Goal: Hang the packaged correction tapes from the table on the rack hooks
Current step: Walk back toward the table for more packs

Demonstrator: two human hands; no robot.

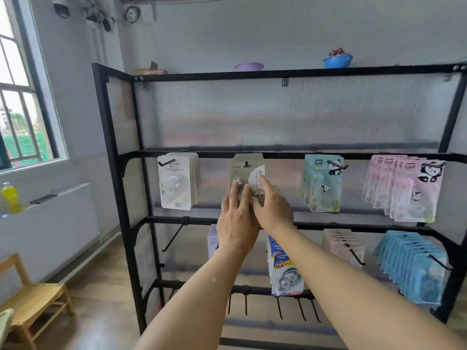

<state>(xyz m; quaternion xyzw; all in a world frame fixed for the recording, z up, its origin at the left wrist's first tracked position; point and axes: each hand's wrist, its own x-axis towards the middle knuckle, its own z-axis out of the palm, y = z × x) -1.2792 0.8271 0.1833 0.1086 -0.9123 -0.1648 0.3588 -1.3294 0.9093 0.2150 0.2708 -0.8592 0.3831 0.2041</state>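
Both hands on the beige pack (243, 170), which hangs on the rack's (111, 152) middle-row hook (246, 163). Left hand (237, 221): fingers straight, flat against it. Right hand (274, 205): forefinger extended, touching the card.

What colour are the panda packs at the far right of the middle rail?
Pale pink panda packs, clearest in the head view.

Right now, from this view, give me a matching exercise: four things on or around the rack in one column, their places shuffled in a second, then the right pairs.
Things:
1. pink panda packs
2. blue bowl
3. blue packs
4. beige packs

Places:
A. top of the rack
B. lower row, far right
C. under both hands, left hand and right hand
D. upper row, far right

Pairs: 1-D, 2-A, 3-B, 4-C
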